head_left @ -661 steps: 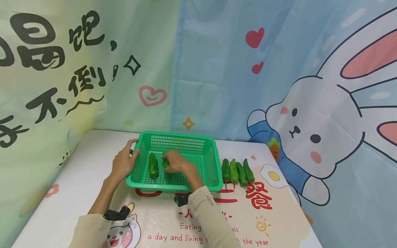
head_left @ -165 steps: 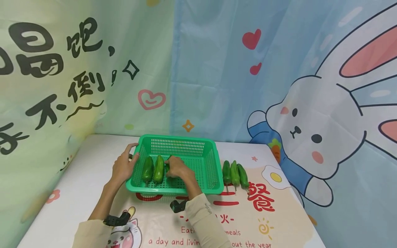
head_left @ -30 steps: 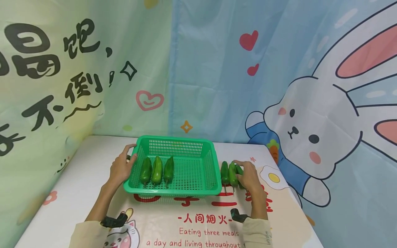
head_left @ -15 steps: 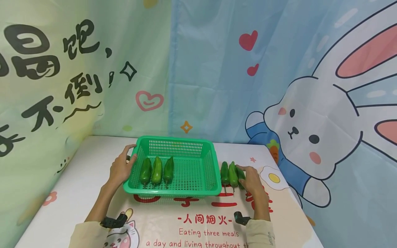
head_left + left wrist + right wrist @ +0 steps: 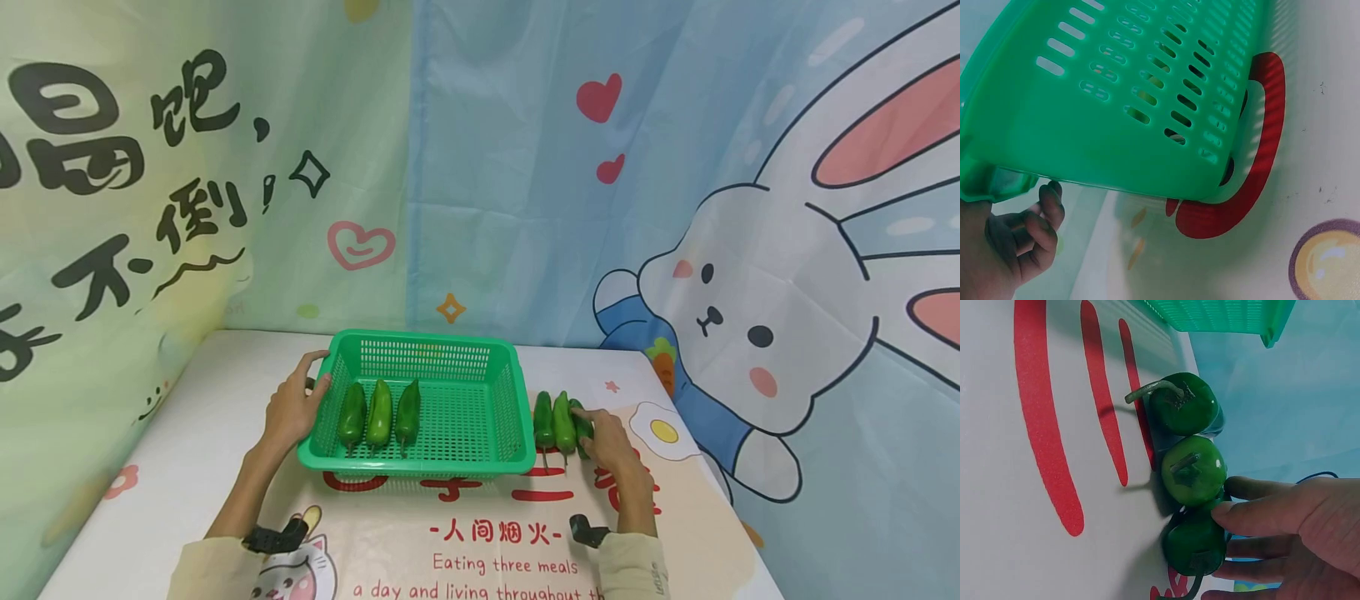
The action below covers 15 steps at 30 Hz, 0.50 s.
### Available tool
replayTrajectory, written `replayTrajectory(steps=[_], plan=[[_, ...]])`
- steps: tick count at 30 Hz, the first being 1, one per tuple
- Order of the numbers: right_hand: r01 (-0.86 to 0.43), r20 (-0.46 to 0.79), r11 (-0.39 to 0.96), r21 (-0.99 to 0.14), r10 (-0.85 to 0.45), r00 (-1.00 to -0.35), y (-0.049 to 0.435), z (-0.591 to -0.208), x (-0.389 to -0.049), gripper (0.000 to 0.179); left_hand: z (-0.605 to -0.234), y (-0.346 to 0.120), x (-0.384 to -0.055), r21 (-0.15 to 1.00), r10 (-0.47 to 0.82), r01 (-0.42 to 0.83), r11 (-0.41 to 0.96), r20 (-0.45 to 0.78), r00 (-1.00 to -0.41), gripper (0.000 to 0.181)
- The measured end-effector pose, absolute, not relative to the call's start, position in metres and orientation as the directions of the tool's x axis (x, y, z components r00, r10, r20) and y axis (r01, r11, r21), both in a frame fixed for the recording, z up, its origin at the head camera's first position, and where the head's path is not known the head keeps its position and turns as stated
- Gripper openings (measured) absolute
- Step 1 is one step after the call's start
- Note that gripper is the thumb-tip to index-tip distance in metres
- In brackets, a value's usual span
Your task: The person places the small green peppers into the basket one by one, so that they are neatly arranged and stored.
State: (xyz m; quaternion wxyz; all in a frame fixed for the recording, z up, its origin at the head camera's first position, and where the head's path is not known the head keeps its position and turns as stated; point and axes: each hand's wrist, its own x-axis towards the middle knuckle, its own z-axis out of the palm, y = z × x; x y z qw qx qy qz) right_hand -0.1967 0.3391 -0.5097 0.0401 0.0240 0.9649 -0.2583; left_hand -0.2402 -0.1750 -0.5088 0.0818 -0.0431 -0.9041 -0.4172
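Observation:
A green plastic basket (image 5: 412, 462) sits on the table with three green peppers (image 5: 378, 414) side by side in its left half. My left hand (image 5: 292, 408) grips the basket's left rim; in the left wrist view its fingers (image 5: 1041, 240) curl below the rim. To the right of the basket three more green peppers lie in a row, stems toward me: a dark one (image 5: 543, 419), a lighter one (image 5: 563, 421) and the rightmost (image 5: 1194, 544). My right hand (image 5: 609, 442) holds the rightmost pepper between thumb and fingers, and partly covers it in the head view.
A printed cloth (image 5: 502, 533) with red characters and English words covers the table. A cartoon backdrop (image 5: 487, 208) hangs behind it. The right half of the basket's slotted floor (image 5: 457, 421) shows bare.
Compared with 5.5 seconds ago, my right hand has left the third pepper in the basket and moved right to the row. In the last second it shifted slightly right around the rightmost pepper.

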Motion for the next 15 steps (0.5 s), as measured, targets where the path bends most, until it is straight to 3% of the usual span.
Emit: replayTrajectory(steps=[15], plan=[[0.033, -0.099, 0.867, -0.497, -0.018, -0.995, 0.3421, -0.5126, -0.1996, 0.055, -0.509, -0.1752, -0.2396, 0.751, 0.006, 0.144, 0.645, 0.183, -0.983, 0.05]])
